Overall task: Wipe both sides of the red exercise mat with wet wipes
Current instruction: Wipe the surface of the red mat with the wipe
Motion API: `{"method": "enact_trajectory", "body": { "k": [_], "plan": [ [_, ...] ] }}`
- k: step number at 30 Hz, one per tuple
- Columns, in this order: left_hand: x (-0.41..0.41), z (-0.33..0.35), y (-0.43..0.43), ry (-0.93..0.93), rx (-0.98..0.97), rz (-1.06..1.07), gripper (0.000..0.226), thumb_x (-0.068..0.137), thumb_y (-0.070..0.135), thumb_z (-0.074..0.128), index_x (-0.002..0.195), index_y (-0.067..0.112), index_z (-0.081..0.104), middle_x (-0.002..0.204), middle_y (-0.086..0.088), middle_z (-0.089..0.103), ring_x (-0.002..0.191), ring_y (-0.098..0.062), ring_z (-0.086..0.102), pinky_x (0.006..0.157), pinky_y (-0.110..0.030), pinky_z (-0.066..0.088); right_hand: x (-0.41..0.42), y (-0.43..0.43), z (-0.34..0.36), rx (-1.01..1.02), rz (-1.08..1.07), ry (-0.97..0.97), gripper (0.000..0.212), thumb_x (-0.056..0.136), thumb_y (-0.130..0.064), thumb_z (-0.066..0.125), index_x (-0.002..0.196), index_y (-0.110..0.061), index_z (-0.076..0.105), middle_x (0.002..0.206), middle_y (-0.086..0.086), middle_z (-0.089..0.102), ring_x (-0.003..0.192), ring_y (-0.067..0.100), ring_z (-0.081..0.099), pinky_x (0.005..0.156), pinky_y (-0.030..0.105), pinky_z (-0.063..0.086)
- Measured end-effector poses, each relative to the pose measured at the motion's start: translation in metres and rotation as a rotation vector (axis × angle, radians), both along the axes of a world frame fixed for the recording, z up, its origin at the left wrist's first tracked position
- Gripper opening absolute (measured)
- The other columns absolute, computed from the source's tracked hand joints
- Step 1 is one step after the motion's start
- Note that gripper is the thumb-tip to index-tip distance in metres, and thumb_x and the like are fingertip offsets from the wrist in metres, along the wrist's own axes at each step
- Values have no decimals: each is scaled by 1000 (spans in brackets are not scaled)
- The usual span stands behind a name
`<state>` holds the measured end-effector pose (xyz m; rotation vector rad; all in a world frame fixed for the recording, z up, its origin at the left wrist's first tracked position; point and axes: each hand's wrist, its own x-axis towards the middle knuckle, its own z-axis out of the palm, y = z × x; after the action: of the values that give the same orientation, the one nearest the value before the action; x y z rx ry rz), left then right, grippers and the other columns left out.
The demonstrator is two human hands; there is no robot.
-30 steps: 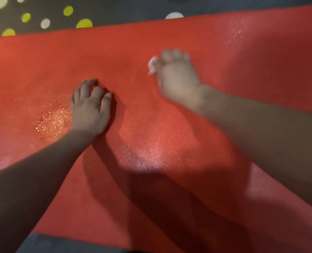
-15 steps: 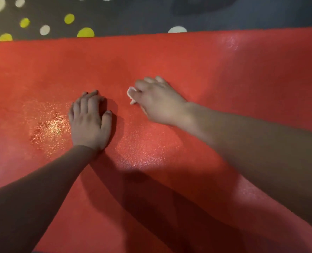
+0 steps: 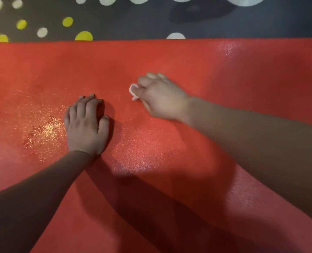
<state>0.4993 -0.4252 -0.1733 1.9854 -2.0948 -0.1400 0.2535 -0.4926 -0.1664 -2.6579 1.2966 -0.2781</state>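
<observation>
Mat (image 3: 188,57) lies flat on the spotted floor (image 3: 133,21), filling most of the view. Left hand (image 3: 86,125) presses flat on it, fingers together, holding nothing. Right hand (image 3: 160,97) pinches the white wipe (image 3: 133,90) against the surface. Best to brace firmly and overlap the strokes — dry patches likely hide between the shiny ones.

One head-worn wide-angle camera looks forward and steeply down, close over the red mat (image 3: 188,57).

Left grip (image 3: 86,125) flat, palm down; right grip (image 3: 160,98) curled round wipe (image 3: 132,89).
</observation>
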Motion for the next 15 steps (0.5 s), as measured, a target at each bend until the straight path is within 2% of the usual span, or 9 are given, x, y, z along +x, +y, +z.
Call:
{"method": "enact_trajectory", "body": {
  "k": [1, 3, 5, 8, 9, 10, 12, 15],
  "plan": [
    [0, -1, 0, 5, -3, 0, 47, 89, 34, 48, 132, 17, 55, 147, -4, 51, 141, -32, 37, 116, -58, 27, -7, -4, 1, -31, 69, 25, 33, 94, -24, 48, 123, -20, 63, 104, 5, 60, 104, 31, 55, 87, 41, 41],
    [0, -1, 0, 16, -2, 1, 47, 89, 34, 48, 132, 16, 55, 147, -5, 51, 142, -32, 37, 116, -57, 26, -31, -24, 2, -127, -10, 83, 36, 94, -24, 47, 126, -22, 64, 104, 9, 60, 106, 35, 54, 87, 45, 40],
    [0, -1, 0, 13, 2, 2, 47, 89, 33, 48, 132, 17, 55, 147, -4, 50, 142, -31, 36, 117, -57, 26, -66, -47, 1, -141, -311, 101, 36, 93, -22, 45, 123, -27, 65, 110, 13, 59, 113, 38, 51, 93, 47, 37],
    [0, -1, -1, 3, 5, 9, 47, 89, 34, 49, 133, 17, 55, 147, -4, 50, 143, -31, 36, 117, -58, 25, -102, -60, 8, -41, -903, 16, 35, 94, -27, 44, 120, -33, 66, 122, 10, 54, 121, 37, 45, 101, 46, 32],
    [1, -1, -1, -1, 3, 8, 47, 89, 34, 49, 132, 17, 55, 147, -5, 50, 142, -32, 36, 117, -58, 26, -96, -60, 7, -21, -987, 21, 33, 96, -29, 44, 121, -30, 66, 125, 9, 53, 122, 36, 45, 101, 46, 32],
    [1, -1, -1, -1, 1, 6, 47, 89, 34, 48, 132, 17, 55, 146, -5, 50, 142, -32, 36, 116, -59, 26, -83, -59, 7, -23, -984, 42, 32, 98, -29, 44, 122, -27, 65, 127, 9, 53, 123, 35, 45, 100, 46, 33],
    [0, -2, -1, 6, -3, 3, 47, 89, 34, 49, 132, 16, 55, 146, -6, 51, 141, -33, 37, 116, -59, 27, -45, -50, 4, -28, -843, 31, 34, 100, -28, 42, 128, -21, 59, 131, 7, 52, 124, 33, 45, 98, 45, 34],
    [2, -3, -1, -1, -12, -6, 46, 89, 33, 49, 131, 16, 56, 145, -6, 51, 141, -34, 38, 115, -59, 28, 18, -29, -1, 6, -384, 14, 34, 101, -26, 42, 132, -21, 53, 130, 3, 53, 122, 31, 47, 91, 41, 33]
  ]
}}
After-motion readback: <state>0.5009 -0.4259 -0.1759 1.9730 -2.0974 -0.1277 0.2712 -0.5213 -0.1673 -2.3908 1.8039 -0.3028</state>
